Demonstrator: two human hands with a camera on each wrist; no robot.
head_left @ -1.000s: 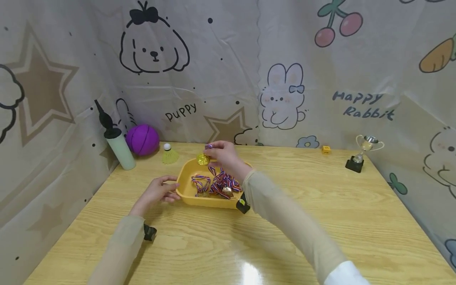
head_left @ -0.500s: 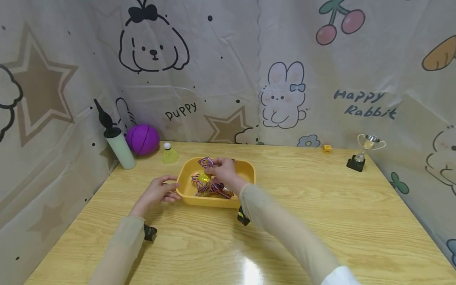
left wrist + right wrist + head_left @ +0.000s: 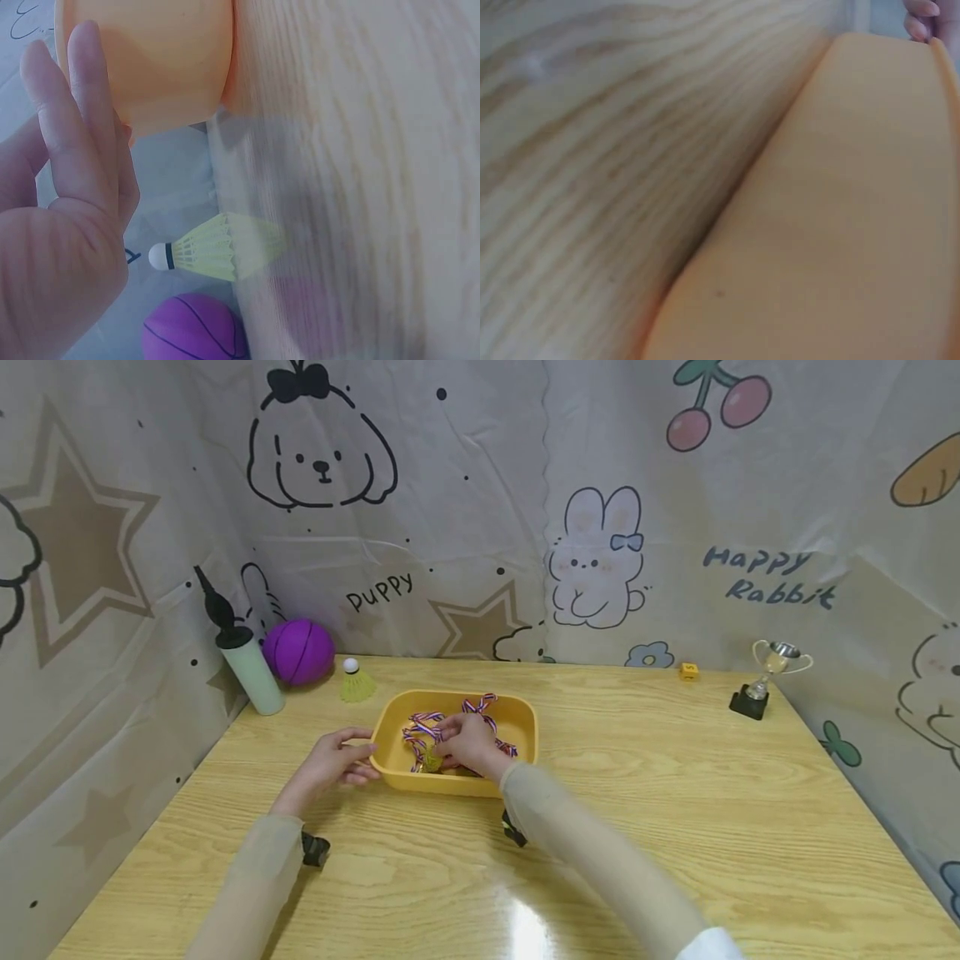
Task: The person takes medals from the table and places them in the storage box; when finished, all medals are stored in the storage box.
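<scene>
A yellow plastic basin [image 3: 450, 785] holds several medals on striped red, white and blue ribbons [image 3: 426, 727]. My right hand [image 3: 471, 742] reaches down into it, fingers curled, and pinches a gold medal [image 3: 430, 761] low near the front left of the basin. Part of the ribbons lies hidden beneath that hand. My left hand [image 3: 339, 758] touches the basin's left end, its fingers fairly straight. Close up in the left wrist view, its fingers [image 3: 90, 82] lie along the outer wall. The right wrist view shows mostly the basin's long side, with left fingertips at the far end.
Behind the basin's left end stands a yellow shuttlecock [image 3: 356, 683]. Farther left are a purple ball [image 3: 300, 652] and a pale green hand pump [image 3: 253, 672] leaning on the curtain. A small yellow cube [image 3: 688, 672] and a trophy cup [image 3: 765, 681] stand at the back right.
My right hand has lowered the gold medal from above the basin's back rim into the basin, moving down and toward me. My left hand has stayed at the left end.
</scene>
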